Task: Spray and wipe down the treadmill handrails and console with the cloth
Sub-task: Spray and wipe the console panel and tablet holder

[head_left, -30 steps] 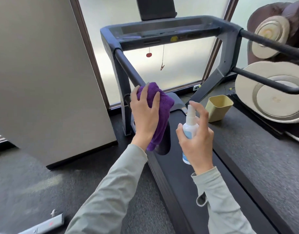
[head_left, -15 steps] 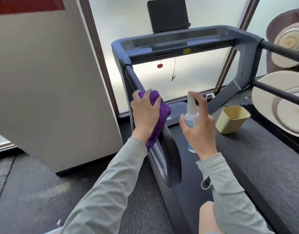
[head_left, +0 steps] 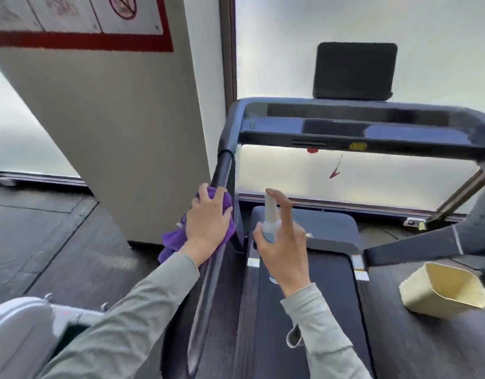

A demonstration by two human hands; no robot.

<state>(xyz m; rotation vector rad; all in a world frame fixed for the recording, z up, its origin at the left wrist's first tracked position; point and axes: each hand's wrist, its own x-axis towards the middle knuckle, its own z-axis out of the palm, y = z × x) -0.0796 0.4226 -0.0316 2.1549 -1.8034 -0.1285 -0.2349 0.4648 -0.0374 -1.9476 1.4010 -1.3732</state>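
- Left hand (head_left: 208,222), frame centre: we clasp a fuzzy purple cloth (head_left: 175,239) round the black tubular handrail (head_left: 222,170).
- Right hand (head_left: 283,247) beside it grips our slim white plastic spray bottle (head_left: 270,222), forefinger on its nozzle.

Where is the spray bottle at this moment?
In the head view, the spray bottle is near the centre, held by the right hand above the treadmill belt, right of the purple cloth.

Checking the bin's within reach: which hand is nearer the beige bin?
Right. The right hand, holding the spray bottle, is over the belt, left of the beige bin; the left hand is farther left.
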